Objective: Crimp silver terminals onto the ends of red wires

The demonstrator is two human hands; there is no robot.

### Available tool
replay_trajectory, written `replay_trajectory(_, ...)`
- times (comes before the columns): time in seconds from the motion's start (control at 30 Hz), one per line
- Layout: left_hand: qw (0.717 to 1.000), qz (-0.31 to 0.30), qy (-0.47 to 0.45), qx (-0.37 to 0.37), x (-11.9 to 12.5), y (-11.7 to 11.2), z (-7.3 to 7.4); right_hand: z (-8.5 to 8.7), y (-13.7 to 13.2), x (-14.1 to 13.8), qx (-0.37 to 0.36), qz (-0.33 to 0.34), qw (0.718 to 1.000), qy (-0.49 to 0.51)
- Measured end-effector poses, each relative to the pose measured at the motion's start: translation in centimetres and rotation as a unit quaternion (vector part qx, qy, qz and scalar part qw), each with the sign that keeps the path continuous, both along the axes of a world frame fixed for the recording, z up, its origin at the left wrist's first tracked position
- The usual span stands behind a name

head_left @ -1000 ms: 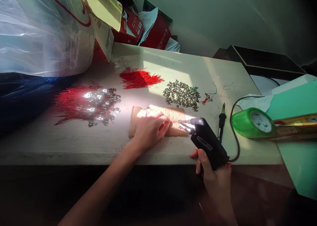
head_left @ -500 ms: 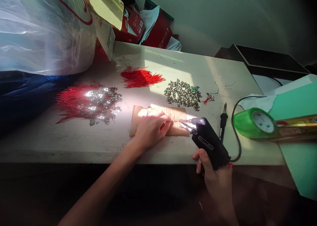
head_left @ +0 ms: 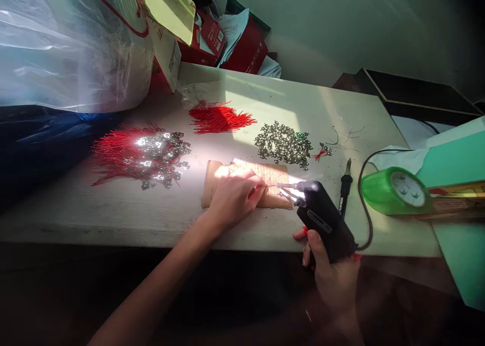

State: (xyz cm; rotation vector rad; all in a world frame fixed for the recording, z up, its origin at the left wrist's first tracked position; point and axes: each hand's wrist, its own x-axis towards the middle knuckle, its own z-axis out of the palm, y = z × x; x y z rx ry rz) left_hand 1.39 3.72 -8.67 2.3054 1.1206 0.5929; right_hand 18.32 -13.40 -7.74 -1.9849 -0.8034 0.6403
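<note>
My left hand (head_left: 233,197) rests on a small wooden board (head_left: 270,177) and pinches a thin red wire (head_left: 261,187) whose end points right. My right hand (head_left: 333,275) grips a black soldering gun (head_left: 324,219) at the table's front edge. The gun's metal tip (head_left: 286,188) meets the end of the wire over the board. Behind the board lies a pile of small metal terminals (head_left: 284,144). A bundle of loose red wires (head_left: 220,118) lies further back. At the left sits a heap of red wires with terminals attached (head_left: 140,154).
A pencil soldering iron (head_left: 344,189) with a black cord lies right of the gun. A green tape roll (head_left: 394,192) and green sheets sit at the right. A large plastic bag (head_left: 68,48) and red boxes (head_left: 242,48) crowd the back left of the pale table (head_left: 113,214).
Both hands hold the same pose with wire and gun tip together over the board. The view has shifted slightly, nothing else has moved.
</note>
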Motion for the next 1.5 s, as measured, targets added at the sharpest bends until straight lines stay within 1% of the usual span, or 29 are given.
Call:
replay_trajectory(0.1, 1.0, -0.004, 0.0, -0.001, 0.0, 0.1, 0.0, -0.4, 0.0, 0.1, 0.029, -0.004, 1.0, -0.006)
replay_trajectory(0.23, 1.0, -0.004, -0.004, -0.005, -0.1, 0.0, 0.0, 0.0, 0.1, -0.3, 0.029, -0.015, 0.999, 0.001)
replay_trajectory(0.4, 1.0, -0.004, -0.006, -0.006, -0.1, 0.0, 0.0, 0.5, 0.1, -0.5, 0.009, 0.0, 1.0, -0.007)
replay_trajectory(0.53, 1.0, -0.001, -0.003, -0.011, 0.0, 0.0, 0.0, 0.6, 0.0, -0.4, -0.027, -0.005, 1.0, -0.008)
replay_trajectory(0.63, 1.0, -0.005, -0.006, -0.013, 0.0, 0.0, 0.1, 0.8, 0.0, -0.4, -0.032, -0.006, 0.999, -0.002)
replay_trajectory(0.8, 1.0, -0.002, 0.002, -0.006, 0.1, 0.0, 0.2, 0.8, 0.1, -0.3, -0.032, 0.005, 0.999, -0.026)
replay_trajectory(0.93, 1.0, -0.002, 0.001, -0.011, 0.0, 0.0, 0.2, 0.5, 0.0, -0.2, -0.03, 0.007, 0.999, -0.025)
replay_trajectory(1.13, 1.0, -0.006, -0.003, -0.005, 0.0, 0.0, 0.0, 0.1, 0.1, -0.3, 0.016, 0.005, 1.0, -0.019)
replay_trajectory(1.5, 1.0, -0.007, 0.0, 0.001, 0.0, 0.0, 0.1, 0.3, 0.1, -0.3, 0.0, -0.004, 1.0, -0.021)
